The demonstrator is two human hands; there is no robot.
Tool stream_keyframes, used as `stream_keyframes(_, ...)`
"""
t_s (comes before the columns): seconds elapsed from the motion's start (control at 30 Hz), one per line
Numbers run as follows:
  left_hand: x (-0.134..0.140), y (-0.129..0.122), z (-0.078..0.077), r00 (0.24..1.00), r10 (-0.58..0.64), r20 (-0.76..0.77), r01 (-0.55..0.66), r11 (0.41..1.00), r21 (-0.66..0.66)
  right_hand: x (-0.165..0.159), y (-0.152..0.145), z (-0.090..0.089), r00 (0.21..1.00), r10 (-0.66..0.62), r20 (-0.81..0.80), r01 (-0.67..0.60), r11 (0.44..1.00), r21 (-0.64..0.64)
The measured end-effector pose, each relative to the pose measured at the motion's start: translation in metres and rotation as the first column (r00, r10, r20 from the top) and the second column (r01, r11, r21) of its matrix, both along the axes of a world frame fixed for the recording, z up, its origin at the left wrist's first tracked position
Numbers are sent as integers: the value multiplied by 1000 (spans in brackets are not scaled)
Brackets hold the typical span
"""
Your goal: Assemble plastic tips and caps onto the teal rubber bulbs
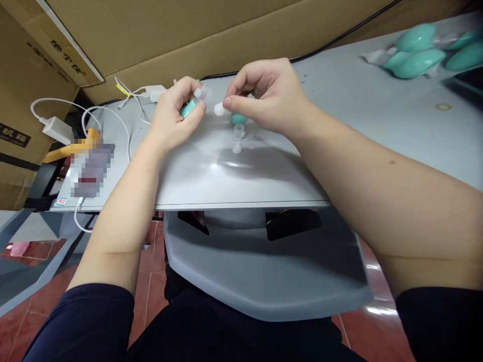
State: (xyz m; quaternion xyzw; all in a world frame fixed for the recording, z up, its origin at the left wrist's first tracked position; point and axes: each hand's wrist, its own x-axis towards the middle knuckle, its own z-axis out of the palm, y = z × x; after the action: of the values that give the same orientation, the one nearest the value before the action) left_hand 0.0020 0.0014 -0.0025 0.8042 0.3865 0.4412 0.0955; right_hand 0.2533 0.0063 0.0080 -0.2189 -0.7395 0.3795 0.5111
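My left hand is closed around a small teal piece, and a clear plastic part shows at its fingertips. Between thumb and fingers, my right hand pinches a small white translucent plastic piece. The two hands are a short gap apart above the table. Below the right hand lie a rounded teal part, partly hidden by the fingers, a clear cup-shaped piece and a small white cone-like piece. The exact kind of these parts cannot be made out.
On the grey table, several glossy teal rounded parts lie at the far right near a tan ring. White chargers and cables, a blurred-out phone and a yellow stand are left. Cardboard walls the back.
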Motion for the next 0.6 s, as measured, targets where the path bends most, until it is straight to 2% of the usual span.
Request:
stream_keyframes(0.2,0,-1,2,1000,-20,3,20,1000,-8,2,-2,2,994,-58,-95,46,992,-122)
stream_keyframes(0.53,4,-7,1,998,-2,-58,4,999,45,2,-1,1,987,-104,-121,94,992,-89)
stream_keyframes(0.6,5,-8,2,997,13,-71,-10,999,41,1,-3,1,991,-70,-110,60,994,-93)
